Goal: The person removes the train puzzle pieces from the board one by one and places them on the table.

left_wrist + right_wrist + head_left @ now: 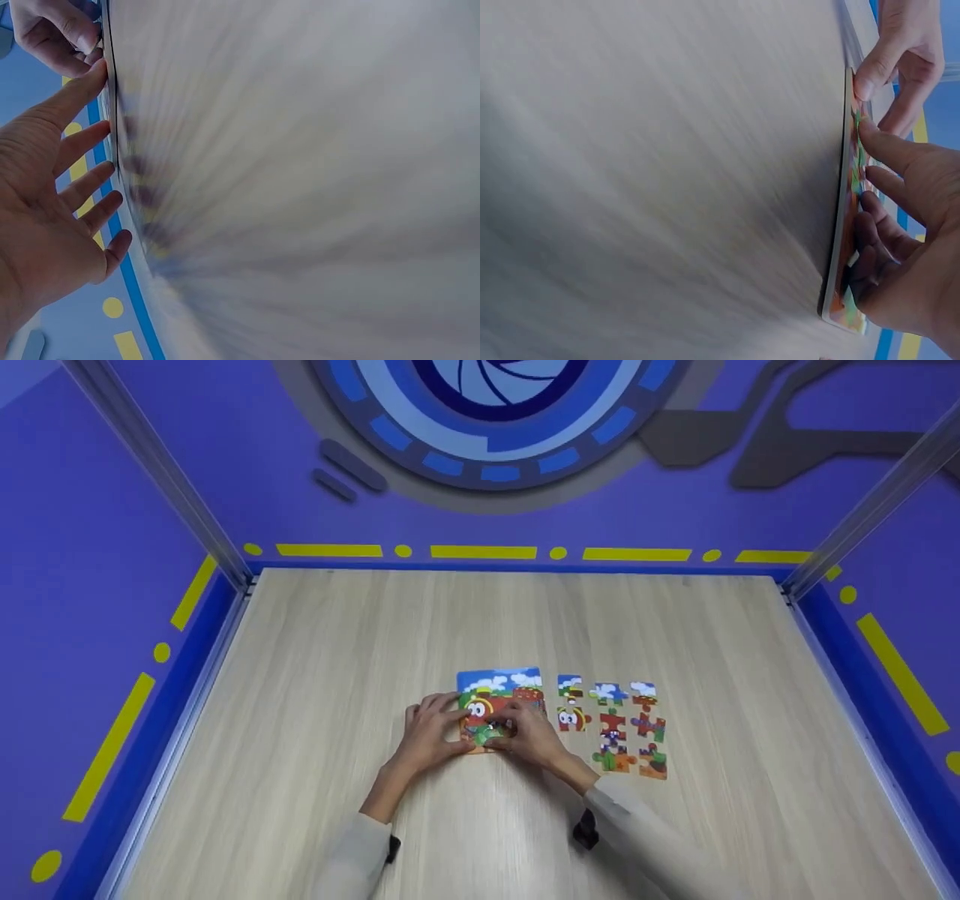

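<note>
A picture board (499, 679) with a cartoon train, sky and clouds lies on the table. My left hand (431, 737) rests at its left side, fingers spread, thumb and fingertips touching the lower left part. In the left wrist view that hand (52, 187) has its fingers fairly straight along the board's edge. From the right, my right hand (531, 737) reaches over the board. Its thumb and forefinger pinch a green puzzle piece (859, 154) low on the board, while the other fingers curl in. The fingers partly hide the piece.
Several loose puzzle pieces lie in rough columns right of the board, among them a face piece (571, 718), a red piece (613, 725) and a corner piece (654, 763). The wooden table (337, 645) ends at blue panels at the back and sides.
</note>
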Action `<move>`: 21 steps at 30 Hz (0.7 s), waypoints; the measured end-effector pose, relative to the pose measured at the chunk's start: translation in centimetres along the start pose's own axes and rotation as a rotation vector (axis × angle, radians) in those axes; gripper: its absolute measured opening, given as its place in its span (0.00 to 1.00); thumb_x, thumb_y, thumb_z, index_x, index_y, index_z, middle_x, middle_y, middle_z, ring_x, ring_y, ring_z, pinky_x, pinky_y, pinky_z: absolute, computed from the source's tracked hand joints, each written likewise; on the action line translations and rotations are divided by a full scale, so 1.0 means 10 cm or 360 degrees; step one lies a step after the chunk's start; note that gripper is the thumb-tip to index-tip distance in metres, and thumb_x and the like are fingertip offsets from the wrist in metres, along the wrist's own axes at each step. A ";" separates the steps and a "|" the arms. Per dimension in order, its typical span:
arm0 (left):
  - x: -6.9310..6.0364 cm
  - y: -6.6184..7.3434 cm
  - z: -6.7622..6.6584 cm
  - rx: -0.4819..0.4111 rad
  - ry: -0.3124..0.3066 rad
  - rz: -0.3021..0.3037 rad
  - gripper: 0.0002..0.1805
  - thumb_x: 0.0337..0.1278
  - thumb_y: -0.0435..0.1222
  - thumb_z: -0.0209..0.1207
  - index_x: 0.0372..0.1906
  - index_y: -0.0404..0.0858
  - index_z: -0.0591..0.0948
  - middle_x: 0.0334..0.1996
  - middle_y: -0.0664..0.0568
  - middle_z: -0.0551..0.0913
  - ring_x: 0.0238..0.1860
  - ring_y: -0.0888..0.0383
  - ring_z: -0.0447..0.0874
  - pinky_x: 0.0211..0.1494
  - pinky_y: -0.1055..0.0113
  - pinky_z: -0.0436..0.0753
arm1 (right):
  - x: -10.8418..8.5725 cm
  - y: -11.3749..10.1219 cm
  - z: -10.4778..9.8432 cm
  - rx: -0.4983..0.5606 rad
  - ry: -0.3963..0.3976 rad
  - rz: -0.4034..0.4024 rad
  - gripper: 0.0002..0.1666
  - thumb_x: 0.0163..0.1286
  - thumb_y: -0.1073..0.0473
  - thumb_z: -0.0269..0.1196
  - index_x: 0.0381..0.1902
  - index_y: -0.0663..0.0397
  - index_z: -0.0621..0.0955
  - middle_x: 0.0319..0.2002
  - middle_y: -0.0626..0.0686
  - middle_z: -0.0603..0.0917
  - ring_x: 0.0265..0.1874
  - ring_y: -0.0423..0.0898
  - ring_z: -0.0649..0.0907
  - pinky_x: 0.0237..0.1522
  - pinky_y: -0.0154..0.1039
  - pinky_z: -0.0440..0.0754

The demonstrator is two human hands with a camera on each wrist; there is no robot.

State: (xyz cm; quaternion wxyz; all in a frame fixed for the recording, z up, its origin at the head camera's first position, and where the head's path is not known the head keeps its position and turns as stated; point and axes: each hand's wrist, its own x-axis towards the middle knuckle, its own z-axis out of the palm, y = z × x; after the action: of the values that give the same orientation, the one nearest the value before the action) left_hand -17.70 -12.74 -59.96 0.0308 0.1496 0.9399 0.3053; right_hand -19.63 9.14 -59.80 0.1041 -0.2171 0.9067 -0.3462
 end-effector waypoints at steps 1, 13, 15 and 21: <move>0.00 0.00 0.00 0.0007 -0.0003 -0.0002 0.30 0.53 0.48 0.74 0.60 0.40 0.84 0.71 0.43 0.73 0.71 0.40 0.67 0.65 0.36 0.63 | 0.01 0.00 0.01 0.0003 0.0009 0.0005 0.19 0.63 0.56 0.74 0.52 0.54 0.88 0.45 0.54 0.82 0.41 0.45 0.79 0.43 0.41 0.78; 0.01 0.02 -0.03 0.0039 -0.0043 -0.0017 0.33 0.51 0.48 0.75 0.62 0.41 0.83 0.72 0.42 0.72 0.72 0.40 0.66 0.67 0.37 0.62 | 0.05 0.01 0.04 0.0091 0.0054 -0.0006 0.15 0.60 0.60 0.75 0.44 0.57 0.85 0.38 0.54 0.83 0.37 0.44 0.77 0.41 0.38 0.74; 0.01 0.02 -0.04 0.0039 -0.0046 -0.0018 0.33 0.51 0.48 0.75 0.63 0.41 0.83 0.72 0.42 0.72 0.72 0.40 0.66 0.66 0.37 0.62 | 0.04 0.02 0.05 0.0100 0.0091 -0.0054 0.15 0.59 0.60 0.76 0.43 0.57 0.85 0.37 0.53 0.84 0.35 0.44 0.77 0.39 0.35 0.73; 0.00 0.02 -0.03 0.0038 -0.0035 0.0007 0.35 0.49 0.49 0.76 0.62 0.40 0.83 0.72 0.42 0.72 0.71 0.40 0.67 0.65 0.37 0.63 | 0.02 0.02 0.07 0.0164 0.0144 -0.0103 0.16 0.58 0.65 0.76 0.43 0.57 0.84 0.35 0.54 0.84 0.33 0.45 0.79 0.36 0.32 0.74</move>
State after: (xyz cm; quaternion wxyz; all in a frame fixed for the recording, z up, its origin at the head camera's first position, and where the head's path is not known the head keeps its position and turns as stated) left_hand -17.72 -12.72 -59.62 0.0386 0.1552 0.9428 0.2925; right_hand -19.64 8.73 -60.46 0.0628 -0.2248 0.8839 -0.4052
